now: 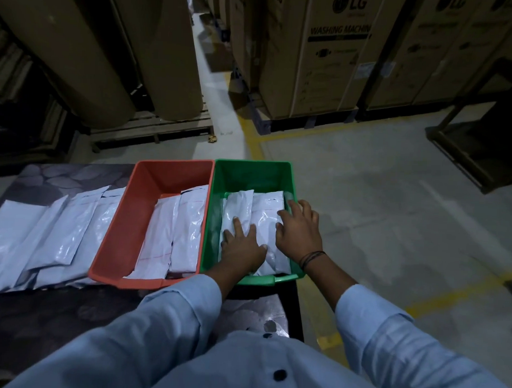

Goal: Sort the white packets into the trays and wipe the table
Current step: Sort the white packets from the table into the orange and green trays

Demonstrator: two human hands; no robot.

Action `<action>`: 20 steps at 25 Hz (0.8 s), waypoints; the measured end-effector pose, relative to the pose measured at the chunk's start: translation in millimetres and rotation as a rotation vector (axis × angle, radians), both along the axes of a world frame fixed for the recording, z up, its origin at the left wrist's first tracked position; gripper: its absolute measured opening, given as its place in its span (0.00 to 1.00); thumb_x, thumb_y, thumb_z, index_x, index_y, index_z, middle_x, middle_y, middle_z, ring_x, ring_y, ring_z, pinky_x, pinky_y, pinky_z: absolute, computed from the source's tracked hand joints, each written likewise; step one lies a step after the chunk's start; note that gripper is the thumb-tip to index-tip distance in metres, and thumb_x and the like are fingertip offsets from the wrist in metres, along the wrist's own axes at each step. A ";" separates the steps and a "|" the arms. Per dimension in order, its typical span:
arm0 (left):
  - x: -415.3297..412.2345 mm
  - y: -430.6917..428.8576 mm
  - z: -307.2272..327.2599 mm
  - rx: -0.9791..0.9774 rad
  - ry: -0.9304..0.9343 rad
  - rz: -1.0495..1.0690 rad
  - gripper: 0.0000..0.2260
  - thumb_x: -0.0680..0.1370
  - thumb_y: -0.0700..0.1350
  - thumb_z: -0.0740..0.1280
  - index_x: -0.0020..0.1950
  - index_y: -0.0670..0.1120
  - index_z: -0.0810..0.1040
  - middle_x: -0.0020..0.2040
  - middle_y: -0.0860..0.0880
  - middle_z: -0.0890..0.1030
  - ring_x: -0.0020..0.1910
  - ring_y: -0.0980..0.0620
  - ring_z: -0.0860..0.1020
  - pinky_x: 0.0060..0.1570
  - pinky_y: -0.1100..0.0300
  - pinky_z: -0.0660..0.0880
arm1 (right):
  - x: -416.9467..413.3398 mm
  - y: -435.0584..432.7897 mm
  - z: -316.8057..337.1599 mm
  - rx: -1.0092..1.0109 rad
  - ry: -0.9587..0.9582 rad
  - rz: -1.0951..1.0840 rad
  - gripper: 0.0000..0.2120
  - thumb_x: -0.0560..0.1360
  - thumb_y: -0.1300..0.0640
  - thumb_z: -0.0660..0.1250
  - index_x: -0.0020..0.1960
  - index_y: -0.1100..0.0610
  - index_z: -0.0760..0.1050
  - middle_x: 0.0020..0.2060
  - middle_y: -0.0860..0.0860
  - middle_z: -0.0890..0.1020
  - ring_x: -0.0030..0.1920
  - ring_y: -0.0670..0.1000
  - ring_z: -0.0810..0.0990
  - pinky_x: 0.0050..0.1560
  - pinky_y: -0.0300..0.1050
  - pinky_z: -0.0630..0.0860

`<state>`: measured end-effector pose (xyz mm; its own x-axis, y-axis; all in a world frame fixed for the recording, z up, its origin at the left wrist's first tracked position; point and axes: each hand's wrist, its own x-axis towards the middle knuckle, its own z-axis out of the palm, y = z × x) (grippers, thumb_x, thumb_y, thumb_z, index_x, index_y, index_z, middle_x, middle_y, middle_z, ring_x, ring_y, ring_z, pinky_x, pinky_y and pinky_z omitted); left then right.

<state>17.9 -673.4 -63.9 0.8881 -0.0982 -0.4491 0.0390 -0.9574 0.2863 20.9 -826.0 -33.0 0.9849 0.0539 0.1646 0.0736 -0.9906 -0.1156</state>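
Note:
A green tray [249, 173] stands at the table's right end and holds white packets [264, 211] lying side by side. My left hand [243, 245] lies flat on the left packet with straight fingers. My right hand [298, 230] rests with spread fingers on the right packet, by the tray's right wall. A red tray [138, 207] next to it on the left holds two white packets [186, 229]. Several more white packets [50, 233] lie overlapping on the dark patterned table [41, 325] to the left.
Large cardboard washing-machine boxes [326, 57] on pallets stand beyond the table, with big brown rolls [80, 48] at the back left. A grey concrete floor [393, 213] with yellow lines lies to the right. The table's right edge is just past the green tray.

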 end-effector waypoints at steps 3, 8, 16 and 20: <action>8.7 1.2 -7.0 0.031 0.093 -0.006 0.39 0.81 0.66 0.57 0.83 0.53 0.41 0.81 0.41 0.32 0.79 0.27 0.43 0.76 0.36 0.52 | -1.3 0.0 -1.2 -0.004 -0.029 0.011 0.13 0.70 0.53 0.69 0.53 0.56 0.80 0.66 0.58 0.75 0.68 0.65 0.67 0.61 0.60 0.67; 17.8 3.1 -11.9 -0.027 0.191 0.002 0.41 0.80 0.66 0.58 0.82 0.54 0.37 0.80 0.42 0.29 0.78 0.27 0.39 0.76 0.35 0.50 | -1.1 1.3 -1.3 -0.023 -0.031 0.030 0.13 0.70 0.53 0.68 0.53 0.56 0.80 0.67 0.59 0.74 0.70 0.65 0.66 0.62 0.61 0.66; 25.0 10.8 8.1 -0.150 -0.015 0.037 0.37 0.81 0.53 0.63 0.84 0.51 0.44 0.82 0.37 0.42 0.77 0.28 0.57 0.75 0.40 0.60 | 5.8 16.3 14.8 0.066 -0.063 0.030 0.20 0.72 0.55 0.70 0.62 0.58 0.78 0.70 0.63 0.72 0.72 0.69 0.66 0.71 0.66 0.62; 26.4 25.4 41.4 -0.195 -0.342 -0.033 0.32 0.81 0.43 0.62 0.83 0.45 0.53 0.82 0.39 0.56 0.79 0.38 0.59 0.73 0.45 0.67 | 12.4 33.1 30.3 0.139 -0.079 -0.015 0.23 0.75 0.54 0.67 0.69 0.59 0.74 0.72 0.63 0.70 0.75 0.67 0.62 0.73 0.65 0.59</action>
<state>44.3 -648.0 -22.5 0.9782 -0.1830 -0.0983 -0.1195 -0.8828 0.4543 33.3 -792.9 -2.7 0.9691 0.0103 0.2465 0.0729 -0.9666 -0.2459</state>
